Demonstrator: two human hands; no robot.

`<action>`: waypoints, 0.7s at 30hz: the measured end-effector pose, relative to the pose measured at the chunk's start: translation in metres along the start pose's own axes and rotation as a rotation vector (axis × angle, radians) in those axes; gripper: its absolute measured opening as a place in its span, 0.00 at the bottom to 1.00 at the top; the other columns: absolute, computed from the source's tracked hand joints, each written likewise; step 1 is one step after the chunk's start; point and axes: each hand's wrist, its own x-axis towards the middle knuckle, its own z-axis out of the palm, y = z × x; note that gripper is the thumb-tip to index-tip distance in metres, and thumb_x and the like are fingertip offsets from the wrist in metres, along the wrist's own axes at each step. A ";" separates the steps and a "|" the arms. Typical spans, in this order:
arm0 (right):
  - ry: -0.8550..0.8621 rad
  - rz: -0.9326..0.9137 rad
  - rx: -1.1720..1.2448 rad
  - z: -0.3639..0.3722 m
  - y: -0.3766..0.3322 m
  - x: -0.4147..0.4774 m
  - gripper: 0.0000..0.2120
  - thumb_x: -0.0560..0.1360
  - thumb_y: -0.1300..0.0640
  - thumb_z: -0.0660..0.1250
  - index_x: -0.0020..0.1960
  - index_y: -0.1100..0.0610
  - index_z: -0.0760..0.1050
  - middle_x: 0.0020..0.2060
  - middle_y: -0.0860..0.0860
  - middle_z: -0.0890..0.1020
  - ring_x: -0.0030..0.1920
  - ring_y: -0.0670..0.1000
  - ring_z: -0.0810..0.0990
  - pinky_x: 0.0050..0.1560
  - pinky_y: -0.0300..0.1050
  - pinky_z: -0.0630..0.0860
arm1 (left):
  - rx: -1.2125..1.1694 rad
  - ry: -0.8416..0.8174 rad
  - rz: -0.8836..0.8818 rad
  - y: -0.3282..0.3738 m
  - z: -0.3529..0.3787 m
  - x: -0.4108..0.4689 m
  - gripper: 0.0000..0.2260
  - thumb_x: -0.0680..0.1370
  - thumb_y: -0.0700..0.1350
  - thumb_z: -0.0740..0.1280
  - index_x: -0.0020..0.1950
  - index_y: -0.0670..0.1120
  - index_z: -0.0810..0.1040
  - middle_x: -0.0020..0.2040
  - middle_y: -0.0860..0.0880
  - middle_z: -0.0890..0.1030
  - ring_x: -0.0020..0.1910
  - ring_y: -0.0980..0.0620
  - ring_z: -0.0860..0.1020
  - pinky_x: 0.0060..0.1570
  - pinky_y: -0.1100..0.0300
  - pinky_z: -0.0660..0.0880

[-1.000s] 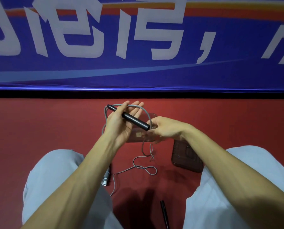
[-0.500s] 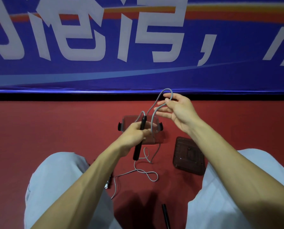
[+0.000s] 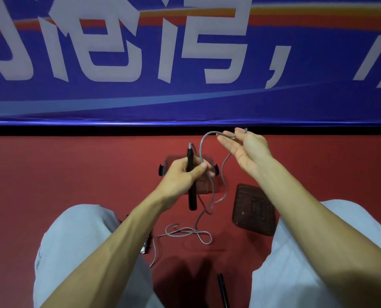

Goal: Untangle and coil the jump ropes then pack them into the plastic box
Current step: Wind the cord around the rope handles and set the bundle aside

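Now my left hand [image 3: 182,174] grips the handle [image 3: 192,198] upright; the rope [image 3: 201,145] arcs rightward, draped over my slack, uncurled right hand [image 3: 249,150].

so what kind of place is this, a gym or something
Likely an indoor sports or event hall, though that's a guess. A big blue banner with white characters runs along the back, the floor is red, and a person sits on it holding a jump rope.

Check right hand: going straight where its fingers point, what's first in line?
Probably the grey rope arching just off the right hand's fingers, the strand draped on them. Past that, the blue banner; depth unclear.
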 end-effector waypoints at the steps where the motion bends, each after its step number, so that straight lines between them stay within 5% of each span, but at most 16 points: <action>1: -0.022 0.007 -0.053 0.000 0.001 -0.001 0.03 0.81 0.69 0.56 0.52 0.64 0.67 0.44 0.64 0.78 0.41 0.60 0.83 0.39 0.50 0.83 | -0.083 0.052 -0.011 0.001 0.000 0.001 0.06 0.81 0.38 0.63 0.47 0.41 0.78 0.42 0.43 0.84 0.41 0.51 0.84 0.45 0.59 0.81; 3: -0.072 0.025 -0.198 -0.001 0.004 -0.001 0.04 0.81 0.66 0.57 0.48 0.62 0.69 0.47 0.63 0.80 0.44 0.61 0.84 0.43 0.51 0.83 | -0.253 0.127 -0.042 0.006 -0.001 0.002 0.05 0.81 0.38 0.62 0.48 0.40 0.77 0.44 0.40 0.83 0.41 0.46 0.84 0.41 0.59 0.82; 8: -0.233 0.094 -0.727 -0.004 0.018 -0.003 0.14 0.77 0.72 0.56 0.58 0.62 0.74 0.49 0.58 0.83 0.45 0.54 0.83 0.46 0.43 0.80 | -0.600 0.200 -0.039 0.020 -0.006 0.003 0.05 0.82 0.38 0.61 0.49 0.39 0.75 0.45 0.38 0.83 0.43 0.43 0.84 0.46 0.55 0.83; 11: -0.424 0.135 -0.991 -0.003 0.026 -0.010 0.23 0.69 0.78 0.52 0.51 0.59 0.78 0.40 0.53 0.82 0.38 0.48 0.78 0.33 0.35 0.71 | -0.727 0.229 -0.024 0.024 -0.010 0.003 0.05 0.82 0.38 0.60 0.51 0.38 0.74 0.46 0.37 0.83 0.45 0.42 0.84 0.46 0.55 0.83; 15: -0.664 0.205 -1.188 -0.005 0.031 -0.021 0.12 0.74 0.72 0.62 0.44 0.56 0.76 0.27 0.42 0.76 0.27 0.39 0.70 0.28 0.31 0.65 | -0.913 0.243 -0.009 0.026 -0.017 0.006 0.06 0.83 0.38 0.60 0.56 0.37 0.72 0.50 0.36 0.83 0.49 0.41 0.84 0.45 0.56 0.82; 19: -0.728 0.323 -1.168 -0.004 0.036 -0.026 0.05 0.81 0.62 0.61 0.48 0.56 0.73 0.43 0.52 0.82 0.44 0.50 0.82 0.43 0.41 0.79 | -0.993 0.264 -0.006 0.025 -0.025 0.007 0.08 0.83 0.38 0.60 0.59 0.37 0.72 0.55 0.35 0.82 0.53 0.40 0.83 0.48 0.55 0.82; 21: -0.650 0.295 -1.159 -0.003 0.037 -0.025 0.05 0.82 0.63 0.57 0.48 0.57 0.70 0.44 0.57 0.81 0.43 0.56 0.82 0.46 0.48 0.81 | -0.984 0.281 0.006 0.023 -0.026 0.007 0.07 0.83 0.38 0.60 0.58 0.37 0.73 0.56 0.35 0.82 0.53 0.41 0.83 0.48 0.55 0.82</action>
